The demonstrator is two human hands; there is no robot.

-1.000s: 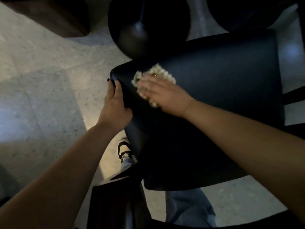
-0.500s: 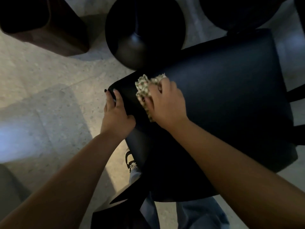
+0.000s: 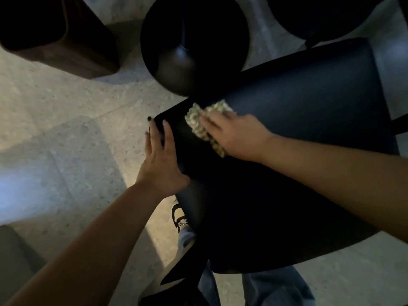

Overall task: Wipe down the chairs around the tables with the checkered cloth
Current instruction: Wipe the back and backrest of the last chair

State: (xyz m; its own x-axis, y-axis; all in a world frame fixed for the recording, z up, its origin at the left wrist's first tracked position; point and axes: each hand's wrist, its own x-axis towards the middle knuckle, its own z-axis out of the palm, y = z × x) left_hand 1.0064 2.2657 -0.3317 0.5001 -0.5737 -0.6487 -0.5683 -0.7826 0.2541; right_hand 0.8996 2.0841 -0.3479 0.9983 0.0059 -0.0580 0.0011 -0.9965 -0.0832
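Two hands on black chair [image 3: 298, 102] — speckled floor [image 3: 55, 129] beneath.

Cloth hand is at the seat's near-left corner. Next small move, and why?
Probably sweep the right hand and the crumpled green checkered cloth rightward across the black padded chair seat. The cloth sits pressed near the seat's left corner, the broad area to its right lies uncovered, and the left hand rests flat on the seat's left edge, seemingly steadying it.
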